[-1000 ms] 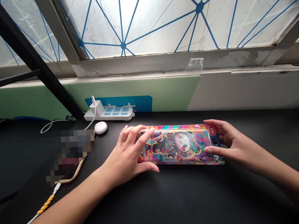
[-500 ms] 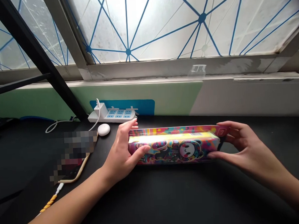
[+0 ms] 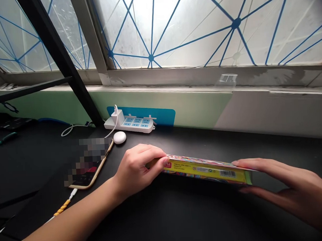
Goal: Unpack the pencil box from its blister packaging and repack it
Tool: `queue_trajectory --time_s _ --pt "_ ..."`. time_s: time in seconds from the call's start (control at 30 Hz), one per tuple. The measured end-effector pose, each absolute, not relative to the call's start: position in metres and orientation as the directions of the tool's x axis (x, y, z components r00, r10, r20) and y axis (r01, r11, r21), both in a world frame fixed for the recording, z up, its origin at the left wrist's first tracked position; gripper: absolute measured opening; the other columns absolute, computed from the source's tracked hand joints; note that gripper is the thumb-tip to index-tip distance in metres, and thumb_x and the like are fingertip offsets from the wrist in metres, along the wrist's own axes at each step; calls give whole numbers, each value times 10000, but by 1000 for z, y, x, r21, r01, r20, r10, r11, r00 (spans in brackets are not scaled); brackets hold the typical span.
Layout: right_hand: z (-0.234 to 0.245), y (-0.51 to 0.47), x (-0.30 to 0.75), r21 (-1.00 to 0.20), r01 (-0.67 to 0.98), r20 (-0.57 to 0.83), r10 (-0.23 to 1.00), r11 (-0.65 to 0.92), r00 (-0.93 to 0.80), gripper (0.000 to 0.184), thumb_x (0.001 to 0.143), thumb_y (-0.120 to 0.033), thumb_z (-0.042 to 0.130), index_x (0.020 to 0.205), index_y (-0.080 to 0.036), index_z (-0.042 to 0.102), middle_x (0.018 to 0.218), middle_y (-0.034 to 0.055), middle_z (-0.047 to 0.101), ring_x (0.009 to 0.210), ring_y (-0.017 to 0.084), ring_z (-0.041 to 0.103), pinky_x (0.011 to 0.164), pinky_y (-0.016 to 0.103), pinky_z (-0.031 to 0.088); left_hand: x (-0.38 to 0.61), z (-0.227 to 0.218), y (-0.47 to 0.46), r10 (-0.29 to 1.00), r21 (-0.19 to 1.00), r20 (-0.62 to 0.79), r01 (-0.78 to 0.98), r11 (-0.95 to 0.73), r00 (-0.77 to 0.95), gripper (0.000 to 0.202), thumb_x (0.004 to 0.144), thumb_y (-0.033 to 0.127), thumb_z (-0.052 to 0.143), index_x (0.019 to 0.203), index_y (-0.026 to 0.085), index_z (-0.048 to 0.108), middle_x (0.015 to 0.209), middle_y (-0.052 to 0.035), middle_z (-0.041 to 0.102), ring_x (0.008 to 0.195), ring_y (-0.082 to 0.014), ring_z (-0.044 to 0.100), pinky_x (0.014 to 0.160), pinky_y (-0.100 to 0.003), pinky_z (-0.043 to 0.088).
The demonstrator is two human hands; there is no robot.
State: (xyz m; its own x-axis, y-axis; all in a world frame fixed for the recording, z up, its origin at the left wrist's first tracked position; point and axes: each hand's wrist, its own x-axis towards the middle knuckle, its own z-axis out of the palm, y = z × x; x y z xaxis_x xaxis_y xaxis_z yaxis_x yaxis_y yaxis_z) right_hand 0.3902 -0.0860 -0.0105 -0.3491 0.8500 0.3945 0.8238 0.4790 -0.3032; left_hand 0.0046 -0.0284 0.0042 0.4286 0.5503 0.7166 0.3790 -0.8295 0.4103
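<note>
A colourful printed cardboard box (image 3: 204, 170) is held between both hands above the black table, its narrow yellow side with a barcode facing me. My left hand (image 3: 139, 168) pinches the box's left end between thumb and fingers. At the opposite end, my right hand (image 3: 296, 187) has its fingers on the upper edge and its thumb below, gripping the right end. The box slants slightly down toward the right. Its broad printed faces are mostly hidden at this angle.
Left of the box lies a phone (image 3: 92, 171) with a cable (image 3: 63, 207) plugged in. Behind are a round white case (image 3: 119, 137) and a white power strip (image 3: 131, 124). A black metal post (image 3: 66, 64) rises at left; a green-handled tool (image 3: 8, 138) lies far left.
The box has been turned from its printed character side to its yellow barcode side, and now slants. My left hand has shifted its grip to a pinch. The camera view has swung left.
</note>
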Motion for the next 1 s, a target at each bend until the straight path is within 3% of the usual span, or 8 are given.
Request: queue_trajectory --time_s 0.2,0.37,0.5,0.63,0.77,0.87,1.0 --pt "-16 -89 392 -235 835 394 834 497 -386 523 850 -350 702 1334 -502 577 1219 -35 732 1028 306 731 897 417 624 4 13 -37 457 268 737 406 -874 498 194 961 164 581 816 188 708 765 -6 787 623 -137 711 803 -320 564" --pt "-22 -91 387 -121 826 368 798 550 -477 557 871 -371 687 1401 -480 556 1263 9 719 1083 336 706 874 487 628 9 17 -45 402 135 666 428 -894 628 201 962 199 559 822 204 703 775 -2 785 637 -145 714 839 -357 548" --pt "-23 -92 376 -114 799 353 776 590 -522 488 869 -403 698 1353 -389 636 1292 57 703 1097 339 701 834 465 636 11 12 -42 411 139 609 419 -897 678 212 976 209 546 843 201 711 756 -7 771 649 -154 714 803 -355 540" --pt "-20 -93 358 -117 756 385 731 643 -563 435 902 -353 672 1336 -344 651 1360 77 665 1155 310 685 894 436 626 9 5 -34 450 205 593 416 -886 668 249 993 211 507 862 210 719 768 -13 773 667 -147 714 801 -339 541" --pt "-15 -96 343 -118 754 370 733 646 -571 540 914 -382 659 1443 -342 557 1477 88 574 1250 333 629 949 461 601 8 1 -29 548 264 525 487 -833 652 243 990 328 547 1115 192 706 1069 -89 776 984 -237 708 938 -414 513" --pt "-14 -97 338 -110 747 323 734 656 -598 685 907 -420 670 1540 -365 417 1536 85 501 1325 362 557 1001 517 560 7 -1 -28 643 285 355 577 -766 678 531 964 507 580 1386 186 567 1392 -142 631 1279 -316 570 1085 -496 428" --pt "-14 -96 338 -130 743 196 752 656 -630 771 903 -473 670 1576 -394 303 1546 62 470 1396 381 452 1051 605 492 5 -2 -30 678 297 181 618 -728 712 698 957 627 529 1500 197 445 1549 -155 476 1423 -341 440 1189 -579 285"
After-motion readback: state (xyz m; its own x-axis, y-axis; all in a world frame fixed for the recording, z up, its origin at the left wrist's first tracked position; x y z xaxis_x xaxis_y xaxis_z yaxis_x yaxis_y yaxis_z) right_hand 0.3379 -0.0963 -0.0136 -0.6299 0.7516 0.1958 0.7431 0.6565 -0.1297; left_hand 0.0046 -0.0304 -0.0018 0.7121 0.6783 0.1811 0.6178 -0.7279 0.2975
